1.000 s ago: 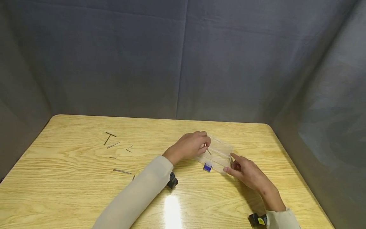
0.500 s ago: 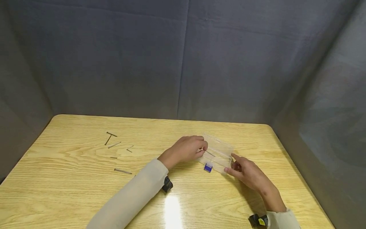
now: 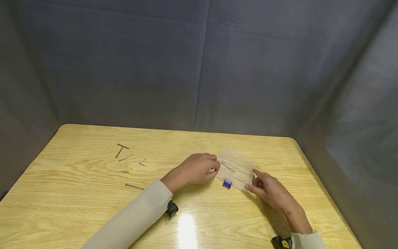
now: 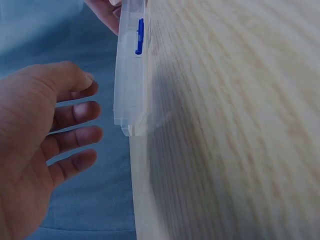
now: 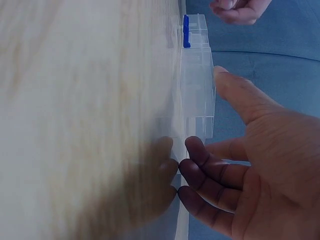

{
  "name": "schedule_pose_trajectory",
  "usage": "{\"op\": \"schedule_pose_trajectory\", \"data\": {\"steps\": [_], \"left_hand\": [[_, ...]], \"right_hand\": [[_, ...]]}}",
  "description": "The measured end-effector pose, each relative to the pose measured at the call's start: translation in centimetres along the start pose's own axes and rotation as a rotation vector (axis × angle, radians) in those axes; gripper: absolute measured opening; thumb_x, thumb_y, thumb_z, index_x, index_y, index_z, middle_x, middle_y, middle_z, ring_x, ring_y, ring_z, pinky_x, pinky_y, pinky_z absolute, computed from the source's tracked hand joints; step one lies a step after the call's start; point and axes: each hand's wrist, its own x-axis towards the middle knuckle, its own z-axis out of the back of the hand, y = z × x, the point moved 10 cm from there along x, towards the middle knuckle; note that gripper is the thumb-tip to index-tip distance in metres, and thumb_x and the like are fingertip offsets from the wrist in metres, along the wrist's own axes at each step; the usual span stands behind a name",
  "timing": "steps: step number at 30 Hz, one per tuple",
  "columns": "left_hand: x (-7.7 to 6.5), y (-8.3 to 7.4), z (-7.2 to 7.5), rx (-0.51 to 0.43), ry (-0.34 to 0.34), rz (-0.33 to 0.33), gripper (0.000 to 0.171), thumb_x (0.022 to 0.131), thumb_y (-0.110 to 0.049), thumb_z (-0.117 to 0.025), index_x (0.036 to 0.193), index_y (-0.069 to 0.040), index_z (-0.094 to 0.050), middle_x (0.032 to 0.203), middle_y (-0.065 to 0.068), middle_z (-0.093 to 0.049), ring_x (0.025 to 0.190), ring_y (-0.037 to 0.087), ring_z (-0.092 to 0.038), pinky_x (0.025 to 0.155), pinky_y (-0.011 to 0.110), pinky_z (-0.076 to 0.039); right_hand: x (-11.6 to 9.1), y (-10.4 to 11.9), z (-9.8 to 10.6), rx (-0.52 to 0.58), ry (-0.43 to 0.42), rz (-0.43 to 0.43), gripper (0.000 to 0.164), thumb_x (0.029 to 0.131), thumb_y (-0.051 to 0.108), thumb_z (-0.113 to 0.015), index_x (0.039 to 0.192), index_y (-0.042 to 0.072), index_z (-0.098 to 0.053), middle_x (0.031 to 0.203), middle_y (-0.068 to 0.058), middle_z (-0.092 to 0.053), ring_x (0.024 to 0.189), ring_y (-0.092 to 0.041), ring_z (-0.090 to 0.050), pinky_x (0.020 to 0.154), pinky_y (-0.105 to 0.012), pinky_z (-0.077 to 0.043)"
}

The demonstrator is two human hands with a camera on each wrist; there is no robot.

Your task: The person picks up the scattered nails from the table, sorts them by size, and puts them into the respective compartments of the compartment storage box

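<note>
A clear plastic case (image 3: pixel 237 169) with a blue latch (image 3: pixel 227 184) lies on the table, its lid raised at the back. One nail (image 3: pixel 228 167) rests inside it. Just off the case's left end is my left hand (image 3: pixel 197 168); the left wrist view shows its fingers (image 4: pixel 77 135) loosely bent with nothing between them. My right hand (image 3: pixel 270 189) holds the case's right end, thumb on the front side and index finger at the back corner. In the right wrist view its other fingers (image 5: pixel 210 185) curl down by the tabletop.
To the left lie several loose nails: two (image 3: pixel 119 151) form a T, a slanted nail (image 3: pixel 125 157) sits below, then small nails (image 3: pixel 142 162), a short nail (image 3: pixel 124 171) and a long nail (image 3: pixel 134 186). A dark curtain (image 3: pixel 186 69) surrounds the wooden table (image 3: pixel 77 207).
My left hand has let go of a nail, which now lies in the case, and has drawn back to the left. The right hand has stayed at the case's end.
</note>
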Motion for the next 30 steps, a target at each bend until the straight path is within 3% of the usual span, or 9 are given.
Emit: {"op": "schedule_pose_trajectory", "data": {"steps": [6,13,25,30], "left_hand": [[-1.2,-0.4,0.2,-0.054,0.009,-0.011,0.012,0.103,-0.018,-0.062,0.094,-0.023,-0.068,0.091,-0.01,-0.06,0.076,0.007,-0.05,0.066,0.025,-0.043],[-2.4,-0.8,0.9,-0.078,-0.032,-0.041,0.023,0.104,-0.015,-0.06,0.082,-0.023,-0.059,0.082,-0.011,-0.054,0.072,0.008,-0.047,0.067,0.026,-0.04],[-6.0,-1.4,1.8,-0.058,-0.063,-0.082,0.023,0.108,-0.021,-0.054,0.099,-0.015,-0.074,0.086,-0.009,-0.06,0.076,0.007,-0.053,0.075,0.029,-0.049],[-8.0,-0.3,2.5,-0.071,-0.053,-0.022,0.031,0.111,-0.027,-0.046,0.111,-0.015,-0.075,0.101,-0.007,-0.068,0.095,0.011,-0.064,0.095,0.038,-0.05]], "right_hand": [[-0.2,-0.2,0.1,-0.004,-0.002,0.0,0.086,0.1,0.042,-0.067,0.153,-0.014,-0.031,0.087,0.001,-0.059,0.066,-0.015,-0.051,0.06,-0.03,-0.044],[0.0,-0.3,0.2,-0.018,-0.025,0.009,0.085,0.099,0.043,-0.068,0.152,-0.014,-0.034,0.087,0.002,-0.058,0.067,-0.014,-0.051,0.061,-0.03,-0.044],[0.6,-0.2,0.1,-0.032,-0.027,0.011,0.085,0.099,0.045,-0.068,0.151,-0.015,-0.035,0.085,0.002,-0.057,0.067,-0.014,-0.049,0.062,-0.03,-0.042],[0.7,-0.1,0.2,-0.022,-0.019,0.004,0.086,0.1,0.044,-0.067,0.152,-0.015,-0.033,0.084,0.001,-0.057,0.066,-0.014,-0.049,0.06,-0.03,-0.042]]}}
